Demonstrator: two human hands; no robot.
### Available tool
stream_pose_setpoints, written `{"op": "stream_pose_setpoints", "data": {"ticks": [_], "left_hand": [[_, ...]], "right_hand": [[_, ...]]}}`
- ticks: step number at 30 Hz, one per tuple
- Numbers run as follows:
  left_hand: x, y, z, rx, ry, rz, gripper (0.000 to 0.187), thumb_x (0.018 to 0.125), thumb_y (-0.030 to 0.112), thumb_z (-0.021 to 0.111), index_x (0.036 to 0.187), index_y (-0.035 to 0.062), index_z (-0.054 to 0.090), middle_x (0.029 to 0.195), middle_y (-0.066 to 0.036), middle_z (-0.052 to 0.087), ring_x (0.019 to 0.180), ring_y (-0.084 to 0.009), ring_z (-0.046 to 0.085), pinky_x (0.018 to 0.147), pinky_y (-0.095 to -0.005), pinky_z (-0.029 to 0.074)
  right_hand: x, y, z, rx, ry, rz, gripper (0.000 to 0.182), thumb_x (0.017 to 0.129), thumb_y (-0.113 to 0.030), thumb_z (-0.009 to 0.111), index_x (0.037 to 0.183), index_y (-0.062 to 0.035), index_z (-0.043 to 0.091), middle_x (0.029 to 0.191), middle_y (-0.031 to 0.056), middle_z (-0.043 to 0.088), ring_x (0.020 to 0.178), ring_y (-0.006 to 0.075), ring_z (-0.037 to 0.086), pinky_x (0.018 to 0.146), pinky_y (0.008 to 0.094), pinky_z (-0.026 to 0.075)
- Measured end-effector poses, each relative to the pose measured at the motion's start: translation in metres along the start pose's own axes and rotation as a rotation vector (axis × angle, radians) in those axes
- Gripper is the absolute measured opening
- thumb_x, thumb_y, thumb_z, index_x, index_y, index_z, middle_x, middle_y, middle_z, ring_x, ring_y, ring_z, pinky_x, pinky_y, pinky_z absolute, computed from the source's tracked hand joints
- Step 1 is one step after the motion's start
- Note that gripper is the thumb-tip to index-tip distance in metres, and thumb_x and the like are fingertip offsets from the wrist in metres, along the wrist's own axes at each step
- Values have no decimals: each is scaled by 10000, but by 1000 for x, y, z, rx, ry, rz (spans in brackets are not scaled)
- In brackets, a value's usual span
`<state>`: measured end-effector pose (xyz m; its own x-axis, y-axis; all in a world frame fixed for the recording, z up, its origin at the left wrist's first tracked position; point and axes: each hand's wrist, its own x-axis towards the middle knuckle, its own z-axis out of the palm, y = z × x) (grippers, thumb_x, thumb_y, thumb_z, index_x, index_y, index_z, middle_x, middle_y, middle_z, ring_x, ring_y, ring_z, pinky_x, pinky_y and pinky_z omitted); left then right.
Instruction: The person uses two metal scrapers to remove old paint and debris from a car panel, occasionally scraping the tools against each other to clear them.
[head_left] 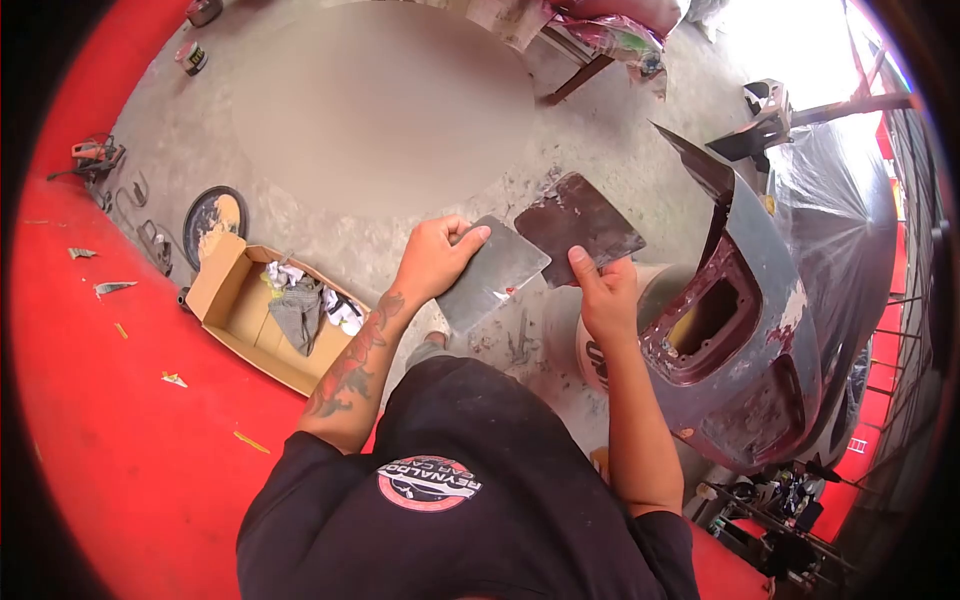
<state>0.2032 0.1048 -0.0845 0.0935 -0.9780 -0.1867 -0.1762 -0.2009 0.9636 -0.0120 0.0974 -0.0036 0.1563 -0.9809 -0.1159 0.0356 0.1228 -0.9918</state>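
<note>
My left hand (437,262) grips a flat grey rectangular sheet (493,278) by its upper left corner, thumb on top. A small red and white spot marks the sheet near its right edge. My right hand (606,292) pinches the lower edge of a dark brown, scuffed flat sheet (582,218) with rounded corners, the thumb lying on its face. The two sheets are held side by side in front of my body, their near edges overlapping slightly in this view. My fingers behind both sheets are mostly hidden.
A grey car body part (770,330) with an opening stands at right, by a white bucket (592,350). At left are an open cardboard box (232,325) holding cloths and a round black tray (190,228) with beige material. Plastic sheeting (835,190) hangs beyond the car part.
</note>
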Motion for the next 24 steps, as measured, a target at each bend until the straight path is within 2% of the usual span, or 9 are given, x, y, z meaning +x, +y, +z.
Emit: {"op": "stream_pose_setpoints", "data": {"ticks": [3,10,12,14,16,17,18,20,24], "left_hand": [[2,0,-4,33,-47,32,334,855,333,684,819,0,677,668,-97,649,604,-155,597,584,-328,460],[4,0,-7,113,-18,102,334,849,329,696,807,-2,670,667,-118,643,602,-170,602,582,-334,457],[7,1,-9,29,21,110,319,856,314,700,783,6,662,628,-78,629,570,-130,573,553,-311,443],[9,2,-12,-31,46,48,312,860,308,703,778,10,663,610,-48,613,553,-105,546,534,-295,427],[13,-1,-16,-90,71,-12,305,864,303,705,774,15,663,592,-19,598,536,-80,518,515,-279,411],[15,-5,-19,-106,75,-26,298,869,295,704,771,16,664,586,5,583,526,-66,494,502,-270,397],[16,-8,-21,-123,79,-41,292,874,288,703,769,18,664,579,29,568,516,-52,469,489,-260,382],[13,-10,-19,-124,101,-67,311,888,297,684,768,12,660,594,22,575,528,-50,467,496,-258,379],[9,-27,-12,-148,42,-154,326,913,313,651,791,11,666,638,5,597,565,-41,485,530,-237,389]], "right_hand": [[-5,-1,-8,-225,-87,41,257,955,-93,602,1168,49,593,1055,52,669,946,106,592,836,258,475],[-12,25,-16,-172,-151,179,252,955,-105,603,1160,42,608,1071,50,672,944,102,588,837,267,474],[-16,33,-17,-187,-175,180,235,955,-113,606,1138,34,616,1042,34,678,924,87,582,816,269,481],[-18,33,-20,-322,-190,190,238,939,-113,614,1126,34,607,998,83,703,874,145,632,782,299,496],[-18,42,-25,-780,-277,125,243,918,-110,617,1111,35,595,969,159,704,846,255,666,762,336,502],[-19,50,-27,-805,-165,147,275,898,-108,618,1127,37,572,953,223,680,836,349,656,762,369,501],[-18,49,-26,-807,-169,148,275,898,-108,618,1127,37,572,953,223,680,836,349,656,762,369,501],[-12,44,-22,-581,152,-94,277,905,-108,617,1136,31,559,935,193,687,824,288,662,764,356,500],[-3,24,-33,-229,155,-30,257,942,-64,587,1184,20,570,1119,73,650,1002,145,597,904,275,451]]}}
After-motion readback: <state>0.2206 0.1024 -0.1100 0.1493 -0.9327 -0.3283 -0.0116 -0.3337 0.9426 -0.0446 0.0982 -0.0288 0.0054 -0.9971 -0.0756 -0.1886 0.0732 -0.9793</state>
